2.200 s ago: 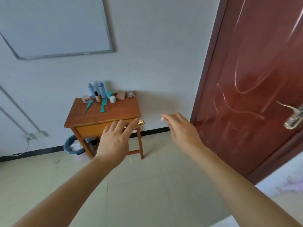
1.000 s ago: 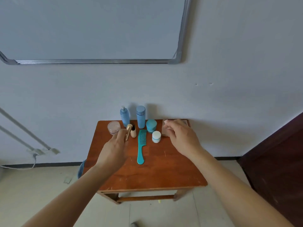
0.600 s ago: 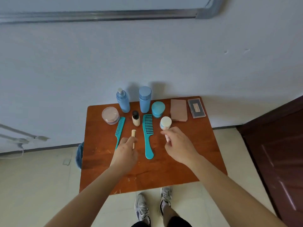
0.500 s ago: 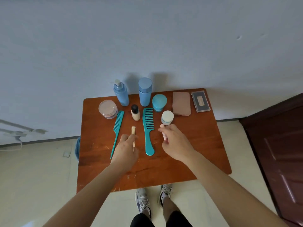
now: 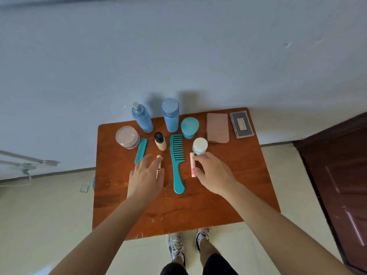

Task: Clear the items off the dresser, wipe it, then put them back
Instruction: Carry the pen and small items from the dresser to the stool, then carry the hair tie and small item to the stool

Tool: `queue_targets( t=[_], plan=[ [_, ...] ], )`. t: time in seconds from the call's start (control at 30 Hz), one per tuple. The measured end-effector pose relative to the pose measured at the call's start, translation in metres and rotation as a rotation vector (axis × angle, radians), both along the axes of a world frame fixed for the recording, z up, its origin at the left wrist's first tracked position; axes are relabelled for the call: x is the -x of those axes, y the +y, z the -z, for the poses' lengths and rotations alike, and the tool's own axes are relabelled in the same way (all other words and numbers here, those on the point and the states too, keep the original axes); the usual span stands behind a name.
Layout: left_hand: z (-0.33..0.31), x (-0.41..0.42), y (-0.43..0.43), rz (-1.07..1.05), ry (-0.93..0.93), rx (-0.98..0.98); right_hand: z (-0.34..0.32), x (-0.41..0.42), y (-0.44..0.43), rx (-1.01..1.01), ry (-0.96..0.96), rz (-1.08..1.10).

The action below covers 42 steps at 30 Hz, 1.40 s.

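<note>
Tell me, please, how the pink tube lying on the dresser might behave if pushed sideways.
The pink tube lies flat and looks round, so it would probably roll across the dresser. Small and slim, it is likely light. Its smooth-looking casing may be slippery.
</note>
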<state>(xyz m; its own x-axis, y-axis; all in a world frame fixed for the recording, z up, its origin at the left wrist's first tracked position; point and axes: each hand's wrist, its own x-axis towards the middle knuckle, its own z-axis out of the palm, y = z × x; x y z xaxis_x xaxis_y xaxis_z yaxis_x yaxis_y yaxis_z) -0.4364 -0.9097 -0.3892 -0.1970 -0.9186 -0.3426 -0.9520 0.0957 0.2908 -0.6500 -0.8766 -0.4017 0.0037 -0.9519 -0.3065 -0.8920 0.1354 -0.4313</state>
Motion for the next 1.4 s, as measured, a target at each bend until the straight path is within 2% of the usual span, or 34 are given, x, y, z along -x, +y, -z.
queue_targets(
  t=[0.13, 0.23, 0.3, 0.4, 0.47, 0.57, 0.67, 0.83, 1.03, 1.13, 1.23, 1.4],
  plan=[
    [-0.059, 0.004, -0.018, 0.126, -0.073, 0.337, -0.049, 0.025, -0.005, 0.258, 0.201, 0.028],
    [-0.099, 0.014, -0.025, 0.196, -0.05, 0.581, -0.094, 0.044, 0.005, 0.432, 0.409, 0.103],
    [-0.121, 0.028, -0.022, 0.254, -0.002, 0.676, -0.12, 0.057, 0.027, 0.488, 0.495, 0.204],
    [-0.136, 0.067, -0.005, 0.397, 0.117, 0.732, -0.145, 0.081, 0.085, 0.584, 0.589, 0.352],
    [-0.142, 0.104, 0.016, 0.498, 0.204, 0.693, -0.153, 0.097, 0.135, 0.618, 0.648, 0.464],
    [-0.15, 0.166, 0.066, 0.67, 0.299, 0.633, -0.156, 0.117, 0.228, 0.544, 0.737, 0.668],
    [-0.162, 0.223, 0.131, 0.862, 0.348, 0.638, -0.16, 0.132, 0.331, 0.445, 0.818, 0.856],
    [-0.189, 0.294, 0.267, 1.186, 0.485, 0.639, -0.179, 0.139, 0.497, 0.392, 0.884, 1.207],
    [-0.208, 0.344, 0.465, 1.423, 0.678, 0.595, -0.185, 0.12, 0.689, 0.386, 0.912, 1.475],
    [-0.202, 0.359, 0.576, 1.549, 0.663, 0.553, -0.179, 0.104, 0.797, 0.299, 0.922, 1.582],
    [-0.199, 0.373, 0.68, 1.7, 0.618, 0.595, -0.18, 0.09, 0.896, 0.204, 0.95, 1.655],
    [-0.202, 0.396, 0.812, 1.848, 0.607, 0.602, -0.188, 0.08, 1.018, 0.064, 0.943, 1.794]
  ],
)
